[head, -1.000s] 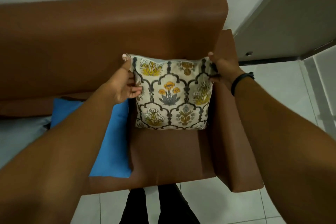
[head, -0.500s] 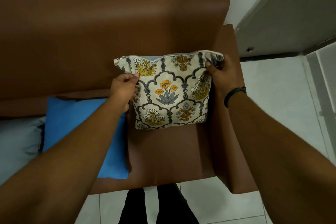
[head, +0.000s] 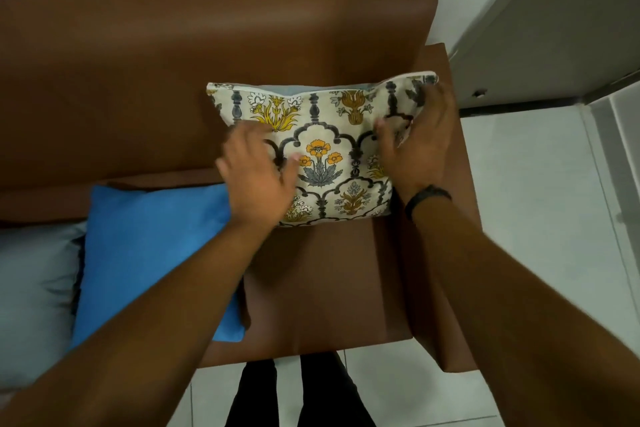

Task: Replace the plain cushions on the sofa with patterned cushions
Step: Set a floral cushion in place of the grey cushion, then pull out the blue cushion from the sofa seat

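- Both my hands have left the top corners they pinched a moment ago and now lie flat on the cushion's (head: 322, 149) front face; the cushion itself has stayed in the sofa's right corner.
- No brand, label or writing can be read on anything.
- Patterned cushion: it stands on its lower edge on the seat, leaning back against the backrest, its right side close by the armrest (head: 453, 218). Its long axis runs left to right, the zip edge on top, the printed face towards me. Yellow and orange flowers sit upright in dark arches.
- At the top edge the cover gapes a little and a pale blue inner shows.
- My left hand (head: 258, 177) is released, fingers spread, palm pressed on the lower left of the face, the forearm coming in from the lower left.
- My right hand (head: 419, 146) is also released and grasps nothing, fingers spread over the upper right corner, palm on the fabric. A black band (head: 427, 198) sits on that wrist.
- A plain blue cushion (head: 152, 253) lies flat on the seat just left of the patterned one, with a grey cushion (head: 34, 288) further left, partly under it.
- Brown sofa (head: 207, 45); my dark trouser legs (head: 298, 392) stand at its front edge on pale floor tiles (head: 536, 184).
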### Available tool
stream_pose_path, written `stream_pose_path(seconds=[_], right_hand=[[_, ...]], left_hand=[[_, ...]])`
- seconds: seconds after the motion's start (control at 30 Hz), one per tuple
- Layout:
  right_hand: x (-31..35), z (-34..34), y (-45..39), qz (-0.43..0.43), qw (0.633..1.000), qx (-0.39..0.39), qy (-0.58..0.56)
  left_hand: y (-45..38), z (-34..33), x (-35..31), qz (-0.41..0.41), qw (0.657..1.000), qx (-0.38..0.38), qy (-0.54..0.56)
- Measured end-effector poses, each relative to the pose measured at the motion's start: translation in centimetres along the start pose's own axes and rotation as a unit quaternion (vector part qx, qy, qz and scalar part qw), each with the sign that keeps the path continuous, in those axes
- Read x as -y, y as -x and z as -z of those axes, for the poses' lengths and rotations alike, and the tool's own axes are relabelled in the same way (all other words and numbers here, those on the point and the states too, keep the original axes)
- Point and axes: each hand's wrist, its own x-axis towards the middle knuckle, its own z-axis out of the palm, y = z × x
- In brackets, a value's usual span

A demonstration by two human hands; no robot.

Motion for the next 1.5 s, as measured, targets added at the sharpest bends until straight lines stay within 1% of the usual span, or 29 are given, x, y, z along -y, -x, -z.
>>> stream_pose_path(seconds=[0.03,0.1,0.13,0.17,0.23,0.3,0.33,0.37,0.4,0.43,0.47,0.5,0.53,0.57,0.6,0.63,0.67,0.7,0.73,0.77,0.83,0.9,0.97,1.03,1.1,1.23,1.33,1.47,1.5], right_hand=[[-0.2,-1.0,1.9,0.087,0.994,0.023,0.059],[-1.1,-3.2,5.3,0.23,0.952,0.123,0.159],[-2.0,-4.1,6.4,0.265,0.93,0.16,0.198],[-3.2,-4.7,6.8,0.265,0.922,0.175,0.224],[-5.4,-4.5,6.2,0.159,0.946,0.16,0.235],[-7.0,-3.5,5.3,0.007,0.972,0.115,0.203],[-7.1,-2.9,5.4,-0.022,0.976,0.096,0.193],[-6.9,-2.6,5.8,0.001,0.977,0.089,0.192],[-6.5,-2.7,6.4,0.062,0.972,0.109,0.197],[-5.8,-3.0,7.1,0.14,0.958,0.143,0.205],[-4.7,-3.6,7.7,0.204,0.938,0.179,0.218],[-3.7,-4.2,8.2,0.223,0.925,0.201,0.232],[-3.1,-4.7,8.5,0.187,0.93,0.196,0.247],[-2.7,-5.4,8.6,0.102,0.947,0.171,0.252],[-2.3,-6.0,8.9,-0.029,0.963,0.134,0.23],[-1.2,-6.9,9.5,-0.167,0.963,0.095,0.188],[-0.1,-7.8,10.6,-0.269,0.949,0.065,0.151],[1.2,-8.6,12.0,-0.319,0.938,0.049,0.129],[2.8,-9.7,13.9,-0.33,0.935,0.061,0.111],[4.3,-10.7,16.1,-0.319,0.938,0.104,0.08],[7.7,-13.2,21.4,-0.276,0.928,0.249,0.014],[10.6,-16.7,27.1,-0.236,0.898,0.371,-0.019],[12.6,-19.6,32.0,-0.25,0.87,0.419,-0.074],[13.9,-21.9,35.3,-0.308,0.856,0.4,-0.111],[14.5,-22.9,36.7,-0.321,0.867,0.365,-0.112],[16.7,-20.3,35.9,-0.311,0.876,0.362,-0.059],[19.3,-16.9,33.9,-0.305,0.874,0.378,-0.012],[23.6,-12.9,29.5,-0.316,0.868,0.383,0.015],[24.5,-12.0,27.8,-0.33,0.865,0.378,0.004]], left_hand=[[1.2,-0.8,-0.4,-0.096,0.994,0.041,-0.045],[2.7,-2.9,-0.6,-0.241,0.953,0.131,-0.128],[2.8,-3.7,-0.1,-0.272,0.932,0.165,-0.171],[2.6,-4.2,0.9,-0.271,0.92,0.188,-0.21],[1.5,-4.3,3.7,-0.181,0.926,0.205,-0.26],[0.3,-2.9,6.6,-0.01,0.947,0.189,-0.259],[0.1,-1.9,7.3,0.055,0.949,0.176,-0.254],[0.0,-1.2,7.5,0.063,0.953,0.156,-0.251],[0.2,-0.9,7.2,0.01,0.959,0.142,-0.247],[0.6,-0.9,6.2,-0.086,0.958,0.148,-0.228],[0.9,-0.8,5.2,-0.194,0.945,0.174,-0.197],[1.4,-0.7,4.4,-0.274,0.921,0.216,-0.171],[1.8,-0.8,3.8,-0.301,0.904,0.26,-0.157],[2.0,-1.0,4.1,-0.268,0.904,0.295,-0.155],[2.2,-0.8,5.1,-0.187,0.919,0.316,-0.146],[2.3,0.0,7.2,-0.088,0.935,0.319,-0.125],[2.8,1.2,9.7,-0.002,0.946,0.308,-0.102],[3.6,2.5,12.5,0.057,0.951,0.29,-0.09],[4.7,4.0,15.9,0.098,0.954,0.27,-0.083],[6.1,5.6,19.2,0.133,0.954,0.256,-0.076],[9.6,8.7,26.2,0.219,0.945,0.236,-0.059],[13.1,11.1,33.4,0.309,0.918,0.244,-0.037],[16.1,12.1,39.0,0.369,0.887,0.273,0.043],[17.9,12.3,42.6,0.387,0.86,0.3,0.147],[19.1,12.2,44.3,0.384,0.847,0.324,0.174],[19.9,14.2,44.3,0.342,0.86,0.334,0.179],[19.0,18.3,43.8,0.336,0.854,0.351,0.186],[14.2,23.5,42.6,0.323,0.854,0.348,0.212],[12.5,24.2,42.2,0.341,0.843,0.344,0.234]])
